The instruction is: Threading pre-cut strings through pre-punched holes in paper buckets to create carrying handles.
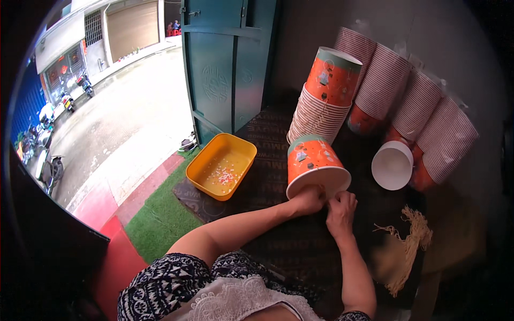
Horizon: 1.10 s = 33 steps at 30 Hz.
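Observation:
An orange paper tub [316, 159] with a green band lies tilted on the dark table, its wide white-rimmed mouth facing me. My left hand [309, 200] is closed at the lower edge of that mouth, its fingertips partly hidden inside. Beside it, my right hand [342, 207] is pinched at the rim's lower right. Whatever is between the fingers of either hand is too small or hidden to make out. Behind the tub leans a tall nested stack of similar paper tubs [320, 115]. To the right lies a bundle of tan strings [411, 241].
A yellow plastic bin [222, 166] with small red and white bits stands at the table's left edge. Several stacks of paper tubs [383, 80] lean along the dark wall. A white-mouthed tub [392, 166] faces me there. Beyond a green metal door [219, 69] is a street with parked scooters.

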Available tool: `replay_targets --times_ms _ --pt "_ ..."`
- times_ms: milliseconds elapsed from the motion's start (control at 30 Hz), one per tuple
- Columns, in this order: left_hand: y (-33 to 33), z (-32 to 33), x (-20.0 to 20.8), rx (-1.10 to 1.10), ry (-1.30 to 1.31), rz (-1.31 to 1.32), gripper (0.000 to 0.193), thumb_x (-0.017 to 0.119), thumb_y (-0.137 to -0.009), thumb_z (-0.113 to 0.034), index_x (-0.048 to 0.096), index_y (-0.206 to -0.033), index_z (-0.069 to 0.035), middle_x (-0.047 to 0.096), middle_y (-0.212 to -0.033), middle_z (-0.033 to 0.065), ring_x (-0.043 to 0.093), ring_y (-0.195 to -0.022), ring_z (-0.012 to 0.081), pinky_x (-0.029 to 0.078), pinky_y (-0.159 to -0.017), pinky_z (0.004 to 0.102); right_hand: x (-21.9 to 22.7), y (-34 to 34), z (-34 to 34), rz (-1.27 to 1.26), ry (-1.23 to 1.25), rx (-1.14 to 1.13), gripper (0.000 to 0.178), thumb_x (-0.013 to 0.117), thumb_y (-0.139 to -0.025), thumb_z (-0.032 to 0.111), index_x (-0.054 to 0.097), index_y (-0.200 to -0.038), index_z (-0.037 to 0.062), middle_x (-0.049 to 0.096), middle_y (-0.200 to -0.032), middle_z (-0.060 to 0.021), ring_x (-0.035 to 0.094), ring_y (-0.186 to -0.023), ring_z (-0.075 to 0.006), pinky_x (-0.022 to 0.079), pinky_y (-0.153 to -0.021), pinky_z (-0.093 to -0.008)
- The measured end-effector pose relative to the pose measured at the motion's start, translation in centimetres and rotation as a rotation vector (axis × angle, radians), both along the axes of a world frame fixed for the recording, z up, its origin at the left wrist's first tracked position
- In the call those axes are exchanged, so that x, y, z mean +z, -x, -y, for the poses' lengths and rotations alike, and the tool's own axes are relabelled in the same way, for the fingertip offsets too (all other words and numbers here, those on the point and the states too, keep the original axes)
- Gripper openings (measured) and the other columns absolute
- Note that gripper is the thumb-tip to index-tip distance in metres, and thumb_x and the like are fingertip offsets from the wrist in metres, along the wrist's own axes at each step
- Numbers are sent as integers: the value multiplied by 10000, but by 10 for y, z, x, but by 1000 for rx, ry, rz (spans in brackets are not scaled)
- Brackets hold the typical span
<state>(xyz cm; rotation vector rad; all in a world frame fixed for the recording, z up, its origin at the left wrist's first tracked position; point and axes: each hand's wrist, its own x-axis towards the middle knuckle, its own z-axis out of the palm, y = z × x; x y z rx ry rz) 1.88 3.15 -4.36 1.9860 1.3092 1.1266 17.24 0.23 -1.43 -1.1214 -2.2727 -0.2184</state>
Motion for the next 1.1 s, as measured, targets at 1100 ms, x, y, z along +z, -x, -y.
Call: replay_targets --times_ms 1100 --pt "0 -6 0 -117 24 -185 164 524 -693 26 650 -795 53 639 -777 229 641 -794 366 503 -661 417 65 -51 52 -366 643 77 167 551 -873 130 602 -790 -6 588 -712 -53 514 -619 -101 411 -561 -264"
